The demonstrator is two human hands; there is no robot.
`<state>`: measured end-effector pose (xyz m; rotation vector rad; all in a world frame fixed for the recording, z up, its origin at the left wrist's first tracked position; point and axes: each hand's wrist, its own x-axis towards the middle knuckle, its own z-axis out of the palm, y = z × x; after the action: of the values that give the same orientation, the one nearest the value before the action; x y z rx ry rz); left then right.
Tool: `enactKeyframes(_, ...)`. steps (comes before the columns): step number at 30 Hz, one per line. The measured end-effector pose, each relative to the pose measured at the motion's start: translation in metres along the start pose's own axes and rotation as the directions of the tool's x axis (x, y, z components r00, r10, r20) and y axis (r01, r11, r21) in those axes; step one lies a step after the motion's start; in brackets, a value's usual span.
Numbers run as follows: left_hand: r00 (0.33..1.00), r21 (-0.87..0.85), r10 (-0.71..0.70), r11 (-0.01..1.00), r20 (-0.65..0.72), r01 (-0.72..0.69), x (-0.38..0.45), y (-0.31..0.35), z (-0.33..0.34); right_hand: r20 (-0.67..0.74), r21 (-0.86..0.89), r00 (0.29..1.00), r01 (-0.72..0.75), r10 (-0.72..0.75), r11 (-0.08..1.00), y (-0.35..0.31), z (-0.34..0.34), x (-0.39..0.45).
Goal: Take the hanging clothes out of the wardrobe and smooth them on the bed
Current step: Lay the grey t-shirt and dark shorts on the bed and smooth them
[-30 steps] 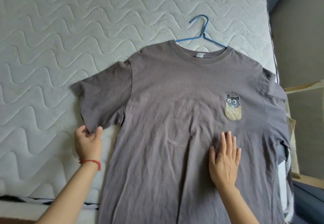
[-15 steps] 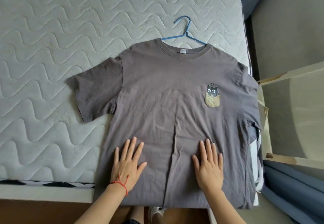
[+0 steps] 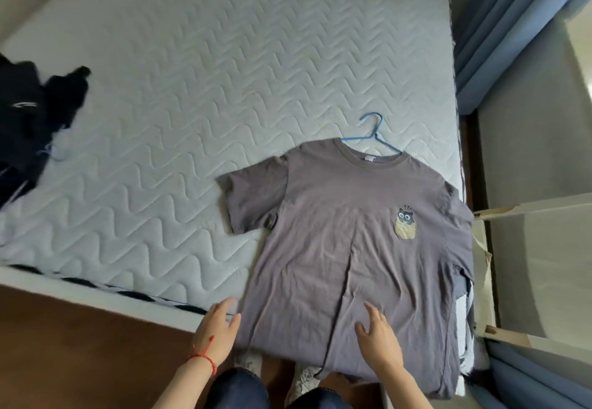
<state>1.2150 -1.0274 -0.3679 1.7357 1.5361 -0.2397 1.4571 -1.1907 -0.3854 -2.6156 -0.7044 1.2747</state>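
Your left hand (image 3: 217, 328) hangs open, fingers loosely spread, at the shirt's (image 3: 352, 232) lower left edge, about level with the bed's (image 3: 192, 88) near rim. Your right hand (image 3: 379, 338) is also open, fingers relaxed, over the shirt's lower front; whether it touches the cloth is hard to tell. Neither hand grips anything.

Half a second ago both palms lay flat on the shirt's lower front. Now they have drawn back toward the hem and you have stepped back, so much more of the bed shows. That suggests the smoothing pass on this shirt is ending.

The grey shirt lies face up on the bed's near right corner, its left sleeve spread flat, its right sleeve and hem spilling over the bed's edges. A long crease still runs down the middle from chest to hem. A small cat print (image 3: 405, 223) sits on the chest. A blue hanger (image 3: 373, 134) is still inside the collar, hook pointing up the bed.

Far left of the shirt, dark clothes (image 3: 28, 114) lie bunched on the bed. Right of the shirt stand blue curtains (image 3: 499, 40).
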Motion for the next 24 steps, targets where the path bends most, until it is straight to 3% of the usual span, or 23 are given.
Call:
enactKeyframes(8,0.949,-0.386,-0.316,0.874,0.010,0.295,-0.049,-0.098,-0.061,0.166,-0.109,0.979,0.134,-0.115,0.985,-0.088,0.047,-0.041)
enactKeyframes(15,0.892,-0.686,-0.452,0.644,0.018,0.340,-0.051,-0.251,-0.085,0.200,-0.256,0.968,0.203,-0.153,0.945,-0.179,0.089,-0.076)
enactKeyframes(18,0.868,-0.782,-0.496,0.540,0.003,0.311,-0.069,-0.282,-0.139,0.185,-0.297,0.969,0.214,-0.163,0.931,-0.226,0.114,-0.089)
enactKeyframes(21,0.845,-0.815,-0.532,0.516,-0.063,0.265,-0.077,-0.329,-0.187,0.198,-0.332,0.958,0.266,-0.209,0.905,-0.279,0.147,-0.098)
enactKeyframes(24,0.781,-0.863,-0.616,0.443,-0.099,0.241,-0.089,-0.385,-0.224,0.254,-0.364,0.929,0.349,-0.268,0.864,-0.335,0.182,-0.111)
